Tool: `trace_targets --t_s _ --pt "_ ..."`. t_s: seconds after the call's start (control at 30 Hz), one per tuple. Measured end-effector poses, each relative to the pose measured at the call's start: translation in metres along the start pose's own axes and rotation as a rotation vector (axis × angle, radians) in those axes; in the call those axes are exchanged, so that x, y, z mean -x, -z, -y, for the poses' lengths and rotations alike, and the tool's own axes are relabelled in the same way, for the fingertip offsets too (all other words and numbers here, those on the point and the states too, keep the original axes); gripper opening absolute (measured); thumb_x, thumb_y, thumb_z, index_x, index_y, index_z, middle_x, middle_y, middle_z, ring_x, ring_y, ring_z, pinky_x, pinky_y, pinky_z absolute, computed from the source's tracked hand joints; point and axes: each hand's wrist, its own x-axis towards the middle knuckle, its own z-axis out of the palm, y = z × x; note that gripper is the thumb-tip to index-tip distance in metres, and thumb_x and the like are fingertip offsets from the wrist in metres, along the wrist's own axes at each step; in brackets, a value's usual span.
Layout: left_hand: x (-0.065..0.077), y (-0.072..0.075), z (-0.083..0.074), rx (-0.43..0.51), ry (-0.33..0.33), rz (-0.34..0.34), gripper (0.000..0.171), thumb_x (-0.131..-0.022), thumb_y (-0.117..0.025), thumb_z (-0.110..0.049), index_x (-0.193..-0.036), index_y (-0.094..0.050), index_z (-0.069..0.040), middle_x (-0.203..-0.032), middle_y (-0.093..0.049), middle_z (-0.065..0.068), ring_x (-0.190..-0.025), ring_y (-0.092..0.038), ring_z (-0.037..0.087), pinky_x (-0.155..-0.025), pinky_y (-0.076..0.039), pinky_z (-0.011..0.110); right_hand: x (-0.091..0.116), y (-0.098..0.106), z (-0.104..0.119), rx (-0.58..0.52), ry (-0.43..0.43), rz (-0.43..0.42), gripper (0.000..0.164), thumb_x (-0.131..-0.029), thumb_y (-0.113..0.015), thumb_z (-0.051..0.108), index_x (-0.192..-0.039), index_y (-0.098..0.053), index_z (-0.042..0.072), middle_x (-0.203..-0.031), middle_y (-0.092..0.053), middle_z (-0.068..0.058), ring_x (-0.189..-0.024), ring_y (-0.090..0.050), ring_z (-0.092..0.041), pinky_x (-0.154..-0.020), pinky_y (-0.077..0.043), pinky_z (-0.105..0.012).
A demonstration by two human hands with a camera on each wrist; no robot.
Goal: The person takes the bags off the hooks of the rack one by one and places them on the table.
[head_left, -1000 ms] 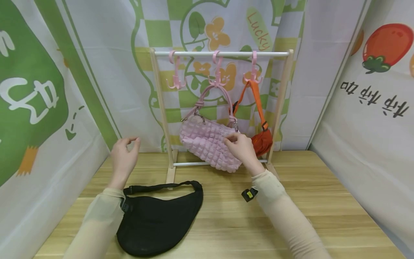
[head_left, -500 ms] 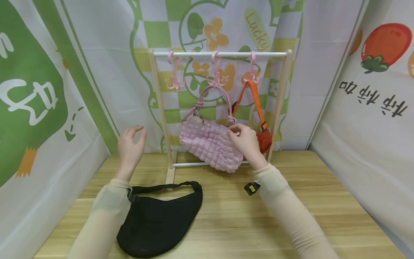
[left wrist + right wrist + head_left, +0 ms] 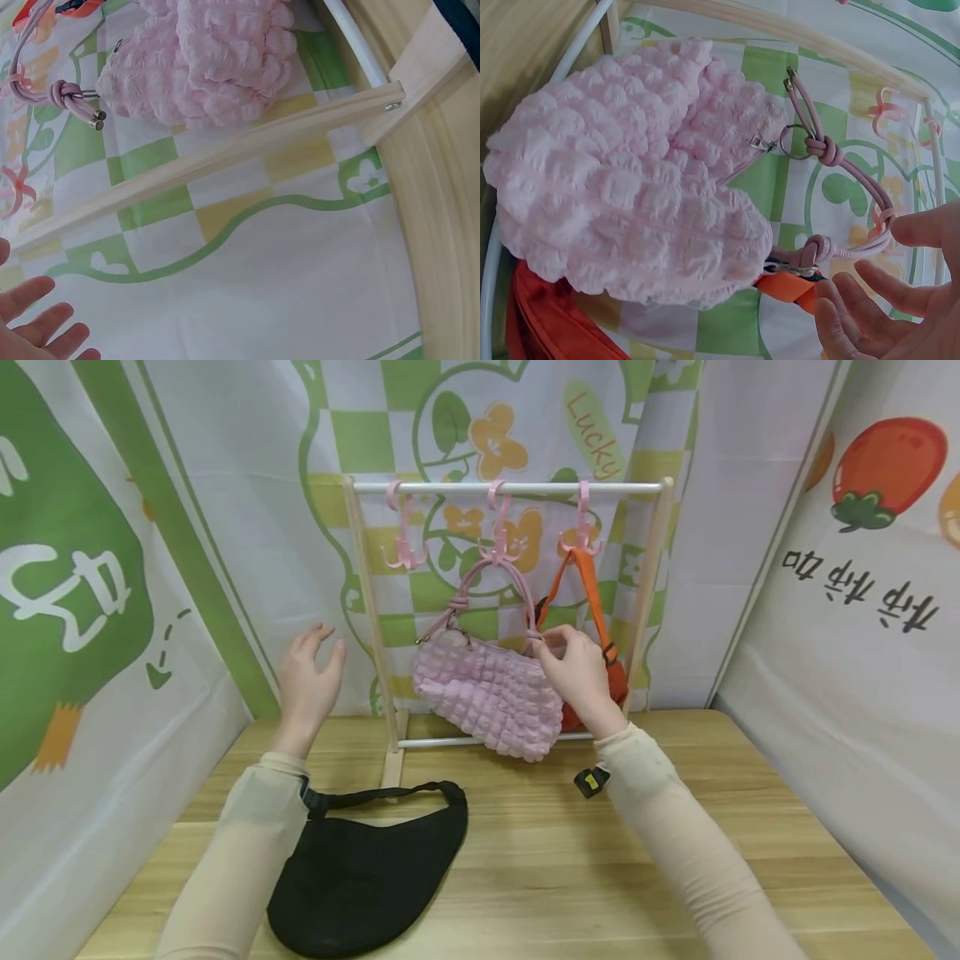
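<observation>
A puffy pink handbag [image 3: 491, 693] hangs by its knotted handle [image 3: 517, 578] from the middle pink hook [image 3: 497, 539]. My right hand [image 3: 577, 672] is at the bag's upper right corner, near the handle's lower knot. In the right wrist view its fingers [image 3: 907, 289] are spread and gently bent beside the handle, gripping nothing; whether a fingertip touches it I cannot tell. My left hand [image 3: 311, 681] is raised left of the rack, its fingers apart and holding nothing. A black crescent bag [image 3: 367, 877] lies on the table below it.
The rack [image 3: 360, 577] has wooden posts and a silver top bar [image 3: 450, 488]. An orange-red bag [image 3: 617, 681] hangs from the right hook [image 3: 582, 527], partly behind my right hand. The left hook [image 3: 405, 547] carries no bag. Printed cloth [image 3: 240, 485] surrounds the wooden table [image 3: 600, 893].
Both hands have risen and moved forward. The left has come rightward toward the rack, and the right has moved up beside the pink handbag's handle. The bags stay where they were.
</observation>
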Motion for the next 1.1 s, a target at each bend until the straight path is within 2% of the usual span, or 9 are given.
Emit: trace_targets --t_s 0.37,0.73,1.1 --pt "-0.009 -0.004 -0.008 -0.017 -0.034 0.026 0.048 -0.097 -0.05 -0.035 -0.134 -0.052 -0.006 -0.148 -0.039 0.014 -0.137 -0.033 0.036 -0.113 -0.021 0.056 -0.012 0.006 -0.003 0.03 0.014 0.008 0.043 -0.094 -0.055 0.039 -0.121 -0.06 0.006 -0.116 -0.063 -0.012 -0.095 -0.063 -0.027 -0.082 -0.051 -0.045" --pt "-0.021 -0.009 -0.017 -0.02 -0.109 0.022 0.046 -0.097 -0.049 -0.033 -0.134 -0.051 -0.007 -0.148 -0.038 0.015 -0.137 -0.032 0.037 -0.112 -0.021 0.058 -0.021 0.003 -0.006 0.075 0.025 0.013 0.047 -0.095 -0.051 0.042 -0.125 -0.057 0.007 -0.119 -0.06 -0.014 -0.097 -0.059 -0.029 -0.086 -0.049 -0.046" --pt "-0.035 -0.011 -0.027 -0.051 -0.184 0.038 0.049 -0.096 -0.049 -0.034 -0.139 -0.047 -0.01 -0.15 -0.034 0.017 -0.14 -0.027 0.036 -0.115 -0.016 0.056 -0.028 0.005 0.0 0.091 0.028 0.036 0.05 -0.095 -0.05 0.045 -0.128 -0.054 0.008 -0.125 -0.058 -0.014 -0.112 -0.056 -0.033 -0.091 -0.047 -0.049"
